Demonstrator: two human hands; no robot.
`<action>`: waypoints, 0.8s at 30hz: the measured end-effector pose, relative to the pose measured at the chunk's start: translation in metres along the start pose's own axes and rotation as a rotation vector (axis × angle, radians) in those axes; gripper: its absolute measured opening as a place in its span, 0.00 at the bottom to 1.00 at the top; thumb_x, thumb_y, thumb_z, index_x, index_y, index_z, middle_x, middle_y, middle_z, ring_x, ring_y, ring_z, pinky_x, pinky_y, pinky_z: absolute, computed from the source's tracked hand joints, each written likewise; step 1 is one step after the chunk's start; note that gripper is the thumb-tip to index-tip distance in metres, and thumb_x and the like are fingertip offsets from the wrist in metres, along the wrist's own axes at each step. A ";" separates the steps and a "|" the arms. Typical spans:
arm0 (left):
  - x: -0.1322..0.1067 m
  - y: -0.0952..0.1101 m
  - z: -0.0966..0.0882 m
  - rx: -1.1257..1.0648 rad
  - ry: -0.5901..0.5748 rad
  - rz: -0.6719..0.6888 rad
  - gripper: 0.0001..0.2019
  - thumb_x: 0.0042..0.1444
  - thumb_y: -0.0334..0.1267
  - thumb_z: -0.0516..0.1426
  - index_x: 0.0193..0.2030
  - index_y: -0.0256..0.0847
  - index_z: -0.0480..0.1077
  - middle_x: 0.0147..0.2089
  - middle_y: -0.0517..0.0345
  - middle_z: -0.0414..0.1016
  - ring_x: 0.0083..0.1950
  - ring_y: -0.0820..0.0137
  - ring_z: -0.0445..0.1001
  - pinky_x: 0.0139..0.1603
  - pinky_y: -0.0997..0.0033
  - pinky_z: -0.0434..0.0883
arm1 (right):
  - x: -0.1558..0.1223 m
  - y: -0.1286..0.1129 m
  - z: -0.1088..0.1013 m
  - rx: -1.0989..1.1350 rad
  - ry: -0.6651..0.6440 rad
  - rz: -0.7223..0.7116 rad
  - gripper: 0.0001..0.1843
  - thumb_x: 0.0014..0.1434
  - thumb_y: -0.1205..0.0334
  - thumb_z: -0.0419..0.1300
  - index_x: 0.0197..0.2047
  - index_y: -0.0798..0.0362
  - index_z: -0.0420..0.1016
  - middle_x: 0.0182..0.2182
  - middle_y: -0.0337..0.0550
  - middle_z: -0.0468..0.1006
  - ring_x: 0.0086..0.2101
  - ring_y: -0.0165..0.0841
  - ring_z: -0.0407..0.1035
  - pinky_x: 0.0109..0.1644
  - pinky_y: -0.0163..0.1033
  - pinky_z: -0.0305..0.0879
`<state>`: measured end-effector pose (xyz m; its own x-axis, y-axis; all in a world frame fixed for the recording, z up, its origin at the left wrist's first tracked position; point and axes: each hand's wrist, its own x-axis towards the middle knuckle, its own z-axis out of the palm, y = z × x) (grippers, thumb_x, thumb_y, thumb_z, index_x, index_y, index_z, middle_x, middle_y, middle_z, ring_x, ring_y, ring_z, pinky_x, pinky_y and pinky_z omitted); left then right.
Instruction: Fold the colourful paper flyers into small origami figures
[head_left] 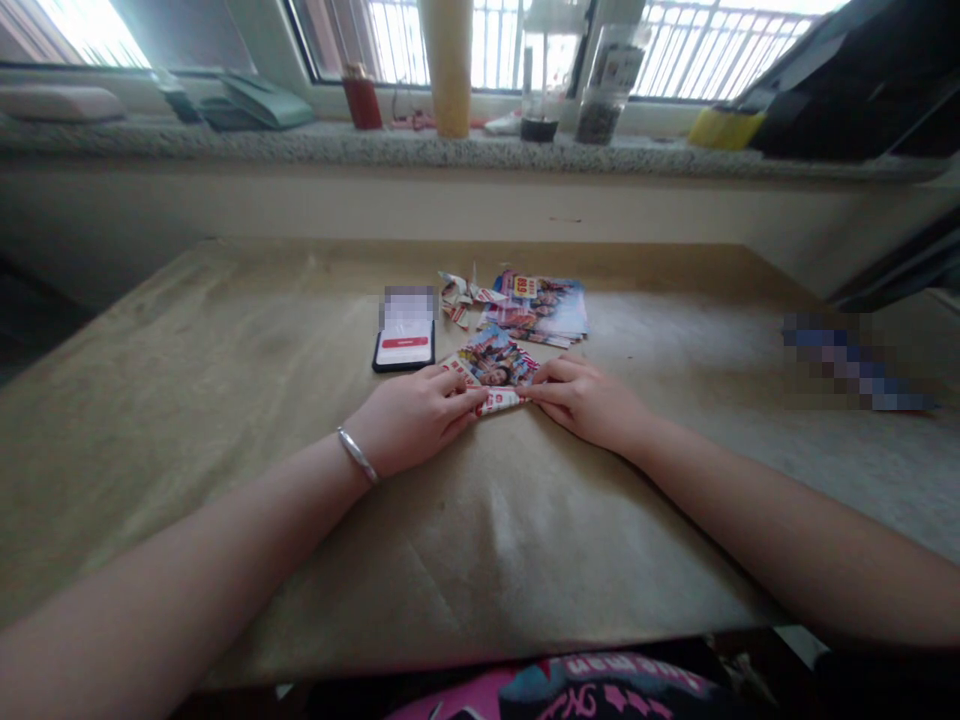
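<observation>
A colourful printed sheet of paper [496, 362] lies on the table in front of me, its near edge folded up into a white and red strip. My left hand [424, 415] presses on the left end of that fold, with its thumb and fingers closed over the paper. At the right end, my right hand [589, 400] pinches the same fold between thumb and fingers. Just beyond sit a folded paper shape [463, 297] with pointed tips and a stack of printed leaflets [555, 308]. Parts of the sheet are hidden under my fingers.
A phone [405, 345] with a lit screen lies left of the paper. The table [375, 570] has a tan cover. A blurred flat item [855, 365] is at the far right. Several bottles and containers stand on the stone windowsill [300, 147] behind.
</observation>
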<state>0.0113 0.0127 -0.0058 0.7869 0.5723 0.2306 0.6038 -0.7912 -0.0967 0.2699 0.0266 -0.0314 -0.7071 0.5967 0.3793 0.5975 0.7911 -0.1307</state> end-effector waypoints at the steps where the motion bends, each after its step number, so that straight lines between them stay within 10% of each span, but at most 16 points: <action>1: 0.000 0.001 0.000 0.014 -0.016 0.000 0.15 0.63 0.40 0.50 0.53 0.43 0.70 0.47 0.49 0.73 0.48 0.62 0.71 0.46 0.62 0.72 | 0.000 0.000 0.000 0.003 0.003 0.000 0.15 0.64 0.65 0.52 0.47 0.49 0.78 0.39 0.47 0.77 0.40 0.35 0.69 0.45 0.41 0.67; 24: 0.003 0.010 0.008 -0.046 -0.041 -0.036 0.20 0.63 0.44 0.49 0.60 0.42 0.65 0.47 0.48 0.68 0.51 0.59 0.64 0.57 0.55 0.65 | 0.000 0.000 -0.003 0.011 0.018 0.092 0.12 0.61 0.65 0.56 0.45 0.56 0.77 0.39 0.48 0.79 0.39 0.36 0.71 0.45 0.41 0.67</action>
<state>0.0204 0.0082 -0.0140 0.7702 0.6079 0.1929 0.6257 -0.7788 -0.0444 0.2714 0.0264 -0.0287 -0.6424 0.6645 0.3817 0.6554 0.7346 -0.1757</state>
